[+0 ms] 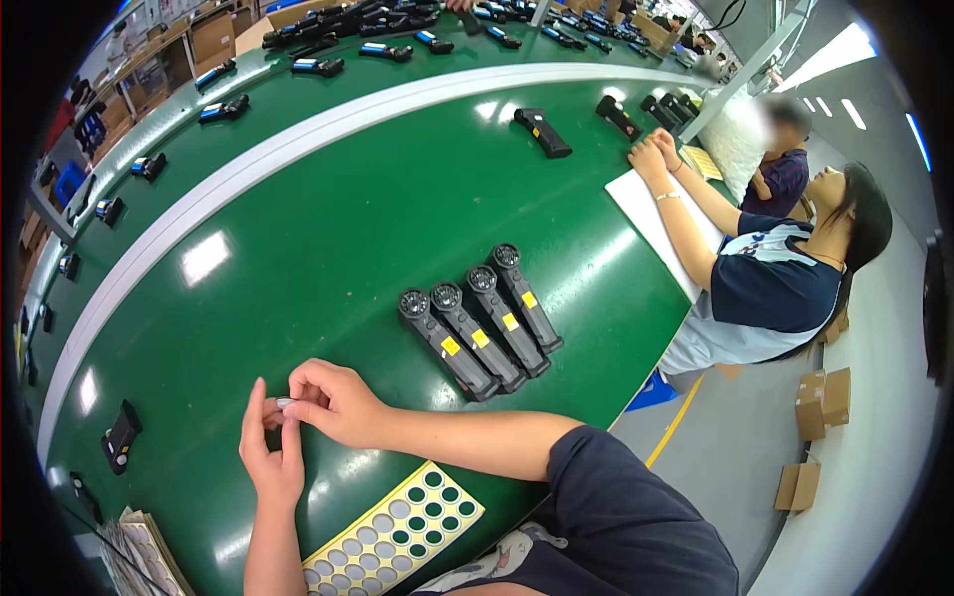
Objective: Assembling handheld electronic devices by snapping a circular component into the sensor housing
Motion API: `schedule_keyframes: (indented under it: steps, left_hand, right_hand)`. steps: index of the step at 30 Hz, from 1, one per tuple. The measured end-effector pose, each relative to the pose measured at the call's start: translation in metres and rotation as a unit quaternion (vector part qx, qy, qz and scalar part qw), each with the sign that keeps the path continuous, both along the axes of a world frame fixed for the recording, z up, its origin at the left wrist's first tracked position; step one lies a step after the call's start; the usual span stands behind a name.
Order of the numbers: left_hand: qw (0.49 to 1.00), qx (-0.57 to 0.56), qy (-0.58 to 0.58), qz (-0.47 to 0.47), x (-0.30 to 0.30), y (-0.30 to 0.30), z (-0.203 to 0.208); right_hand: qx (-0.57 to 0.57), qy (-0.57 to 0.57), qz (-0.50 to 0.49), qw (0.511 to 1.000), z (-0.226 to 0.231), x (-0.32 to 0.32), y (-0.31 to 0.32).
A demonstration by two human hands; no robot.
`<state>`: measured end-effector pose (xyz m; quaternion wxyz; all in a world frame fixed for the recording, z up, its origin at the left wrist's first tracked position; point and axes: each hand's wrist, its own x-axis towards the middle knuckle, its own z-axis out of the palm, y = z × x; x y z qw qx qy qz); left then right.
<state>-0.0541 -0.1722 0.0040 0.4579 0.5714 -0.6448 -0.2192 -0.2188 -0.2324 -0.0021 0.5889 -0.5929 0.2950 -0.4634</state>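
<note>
In front of me, both hands meet over the green tabletop at a small round grey disc [285, 403]. My right hand [340, 405] pinches it between thumb and bent index finger. The fingertips of my left hand [270, 452] close on its near side, with one finger pointing up. Below my right forearm lies a yellow-edged sheet [442, 479] of round grey stickers; its upper right part has open holes showing green. Several black handheld devices [480, 323] with round ribbed heads and yellow labels lie side by side, slanted, beyond my right forearm.
A curved white rail [328, 124] crosses the table; beyond it lie many black devices with blue parts. Single devices rest at the far left [121, 437] and far middle [544, 133]. Stacked sheets [149, 556] stand lower left. A co-worker [775, 258] sits right, arms on a white board.
</note>
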Motion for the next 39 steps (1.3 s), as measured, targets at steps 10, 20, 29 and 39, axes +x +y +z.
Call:
schedule_keyframes:
  steps: [10,20,29,39]
  left_hand:
    - [0.989,-0.147,-0.021,-0.019,-0.005,0.002,0.006]
    - [0.995,-0.078,0.037,0.039,-0.002,0.002,-0.004]
    - [0.976,-0.158,-0.144,-0.045,-0.010,0.013,-0.001]
    - [0.985,-0.148,-0.080,-0.024,-0.003,0.015,-0.006]
  right_hand:
    - [0.005,-0.017,0.068,0.998,-0.006,-0.003,-0.004]
    - [-0.022,-0.017,0.047,0.999,-0.008,0.001,0.000]
    - [-0.009,0.024,0.026,0.999,-0.019,0.001,-0.003]
    - [0.009,0.049,0.054,0.997,-0.016,0.004,-0.001]
